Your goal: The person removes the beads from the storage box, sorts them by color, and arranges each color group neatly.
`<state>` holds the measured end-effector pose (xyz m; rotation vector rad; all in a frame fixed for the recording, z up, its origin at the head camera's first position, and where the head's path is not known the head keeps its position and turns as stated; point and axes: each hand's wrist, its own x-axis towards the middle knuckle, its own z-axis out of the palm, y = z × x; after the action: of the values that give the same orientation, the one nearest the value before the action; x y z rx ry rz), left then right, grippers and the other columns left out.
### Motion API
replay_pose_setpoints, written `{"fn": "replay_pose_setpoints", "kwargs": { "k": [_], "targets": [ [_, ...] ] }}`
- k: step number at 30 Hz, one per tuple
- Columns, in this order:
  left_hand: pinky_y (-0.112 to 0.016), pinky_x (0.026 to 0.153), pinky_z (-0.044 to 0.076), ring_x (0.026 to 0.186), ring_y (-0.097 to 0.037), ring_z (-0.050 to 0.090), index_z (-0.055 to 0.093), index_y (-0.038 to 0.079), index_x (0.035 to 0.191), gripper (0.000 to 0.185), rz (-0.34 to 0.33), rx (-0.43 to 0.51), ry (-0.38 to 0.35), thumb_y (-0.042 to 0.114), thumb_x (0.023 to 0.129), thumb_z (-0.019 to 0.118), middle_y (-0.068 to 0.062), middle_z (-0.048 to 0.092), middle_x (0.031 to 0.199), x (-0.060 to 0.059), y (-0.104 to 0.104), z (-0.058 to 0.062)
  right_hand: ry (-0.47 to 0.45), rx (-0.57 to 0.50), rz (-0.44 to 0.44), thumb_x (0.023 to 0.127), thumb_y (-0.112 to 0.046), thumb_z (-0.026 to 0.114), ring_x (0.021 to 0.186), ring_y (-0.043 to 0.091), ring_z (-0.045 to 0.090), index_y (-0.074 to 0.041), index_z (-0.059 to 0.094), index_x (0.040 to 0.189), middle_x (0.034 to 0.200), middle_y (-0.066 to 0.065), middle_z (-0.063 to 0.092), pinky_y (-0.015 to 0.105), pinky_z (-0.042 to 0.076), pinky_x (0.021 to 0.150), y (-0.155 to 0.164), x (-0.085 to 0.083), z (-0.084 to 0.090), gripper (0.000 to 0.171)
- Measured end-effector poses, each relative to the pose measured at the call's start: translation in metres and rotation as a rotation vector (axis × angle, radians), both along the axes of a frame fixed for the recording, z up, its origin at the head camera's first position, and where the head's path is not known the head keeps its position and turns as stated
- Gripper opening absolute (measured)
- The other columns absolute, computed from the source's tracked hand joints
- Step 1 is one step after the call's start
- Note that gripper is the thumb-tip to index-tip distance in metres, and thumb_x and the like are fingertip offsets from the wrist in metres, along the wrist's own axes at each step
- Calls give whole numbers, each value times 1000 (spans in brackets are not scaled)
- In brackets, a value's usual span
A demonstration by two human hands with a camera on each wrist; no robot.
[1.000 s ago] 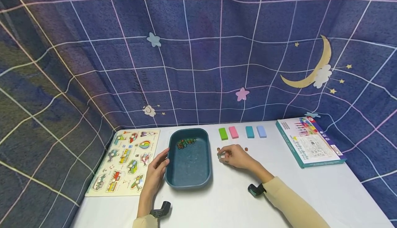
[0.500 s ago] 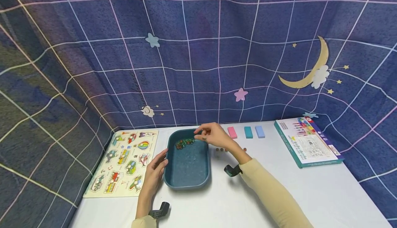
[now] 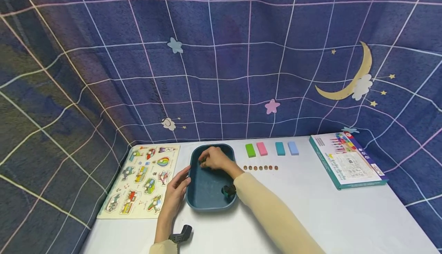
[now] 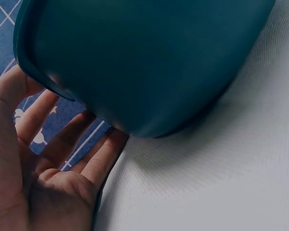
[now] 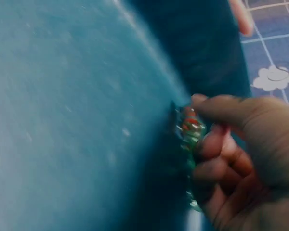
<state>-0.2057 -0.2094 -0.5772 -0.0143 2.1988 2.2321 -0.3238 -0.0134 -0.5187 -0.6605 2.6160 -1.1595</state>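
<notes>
The person's right hand [image 3: 212, 159] was down inside the far end of the teal tray [image 3: 207, 204], fingers [image 5: 216, 144] curled over a small heap of glass marbles [image 5: 189, 130] bunched against the tray's wall. In the right wrist view the fingertips were on the marbles and bent around them, though the blur made it hard to tell how many, if any, were actually pinched. The cream sleeve [image 3: 272, 215] ran back across the tray's right rim.

The left hand [image 3: 177, 192] lay flat against the tray's left side, fingers [image 4: 62, 139] straight and spread along the outer wall, the thumb up near the rim; it gripped nothing, only touched the tray.

The tray sat on a white table [image 3: 310, 223], near the middle. Just to its right ran a short row of small brown beads [image 3: 260, 167], apart from the tray. Beyond that row, toward the backdrop, four blocks lay side by side: green [image 3: 250, 150], pink [image 3: 262, 149], teal [image 3: 280, 148] and light blue [image 3: 293, 148]. A wooden vehicle puzzle board [image 3: 141, 181] lay to the left of the tray, near the left hand. A boxed set with a printed cover [image 3: 347, 165] rested well off to the right. A dark blue cloth with a grid, stars and a moon [image 3: 345, 85] hung behind everything.
</notes>
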Motion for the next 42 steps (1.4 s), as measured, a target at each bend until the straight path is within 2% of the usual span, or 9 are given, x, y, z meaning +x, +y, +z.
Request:
{"fn": "replay_pose_setpoints", "kwargs": {
  "k": [6,9,13,18,23,26,33,38,42],
  "targets": [
    [-14,106,51,130,7,58,54,10,154,50,-3,11,2,16,105,62,-12,49,163,-2,1,0,28,77,19,88,-15,87,42,1,54,-14,85,102,69,0,75,17,47,47,-4,3,-9,14],
    [-12,106,50,129,8,57,54,11,154,50,-4,-1,1,17,105,62,-12,49,163,-2,0,1,19,40,21,88,-14,87,40,2,53,-13,85,100,65,-1,72,17,46,45,-4,3,-4,13],
    [-13,105,51,130,7,58,54,11,154,50,-3,-2,-3,18,105,62,-12,50,163,-3,0,1,6,-40,55,90,-16,84,42,3,51,-10,84,104,69,9,73,17,44,45,5,1,10,15],
    [-13,104,51,136,-6,57,55,14,154,49,8,-9,-20,17,105,62,-13,50,163,-6,0,2,35,-139,84,95,-21,81,45,6,49,-7,81,114,77,26,71,21,42,46,41,3,37,24],
    [-11,105,50,148,-22,51,56,15,153,49,27,-23,-25,15,104,62,-11,51,163,-5,0,2,71,-168,-2,94,-26,81,53,9,44,-13,82,113,70,9,64,22,36,51,104,12,47,23],
    [-11,105,49,151,-26,48,56,15,153,49,32,-21,-32,15,104,62,-10,51,163,-4,1,1,72,-172,-74,94,-24,82,57,9,44,-12,82,112,70,-2,61,22,35,52,152,20,39,22],
    [-11,105,50,145,-16,53,56,14,153,48,40,-33,-29,15,105,62,-11,51,163,-1,3,2,52,-120,-206,95,-18,79,50,4,43,-4,81,113,68,1,61,21,36,47,254,42,-2,23],
    [-11,106,49,133,5,55,56,15,153,49,40,-37,-26,18,104,64,-9,51,163,-1,3,3,70,-38,-230,94,-13,77,51,5,47,-6,81,108,67,-1,60,22,40,51,287,53,-20,16],
    [-10,105,49,129,8,56,56,15,153,50,41,-39,-26,19,104,65,-10,51,164,-1,3,2,50,-14,-225,94,-17,79,51,5,49,-8,82,106,68,-5,56,21,42,52,293,55,-27,15]
  ]
}}
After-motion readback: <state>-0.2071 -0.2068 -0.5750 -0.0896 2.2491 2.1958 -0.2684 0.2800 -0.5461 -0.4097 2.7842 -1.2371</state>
